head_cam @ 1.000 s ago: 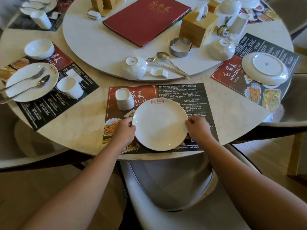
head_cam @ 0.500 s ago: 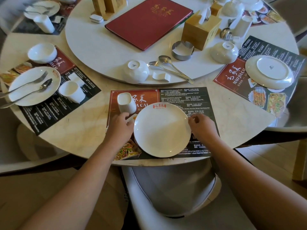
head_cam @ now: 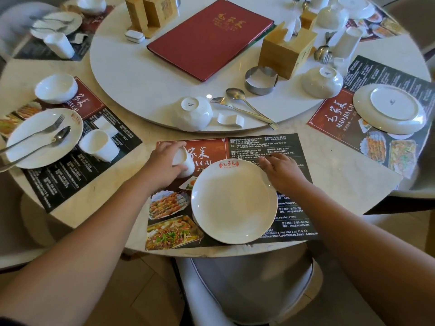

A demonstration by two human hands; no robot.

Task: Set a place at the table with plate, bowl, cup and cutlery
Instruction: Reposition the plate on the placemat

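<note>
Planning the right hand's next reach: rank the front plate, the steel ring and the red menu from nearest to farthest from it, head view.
1. Front plate, beside the right hand, on its left.
2. Steel ring, beyond, on the turntable.
3. Red menu, farthest, mid-turntable.

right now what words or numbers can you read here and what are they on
"MAO JIA CAI": right placemat.
"家菜", "A CAI": near placemat, start hidden by the cup in the left hand.
"Jakarta Pusat", "9:00-02:00", "MAOJIACAI88": near placemat's fine print; the rest is too small.
Logo on the plate and title on the menu: too blurred to read.
</note>
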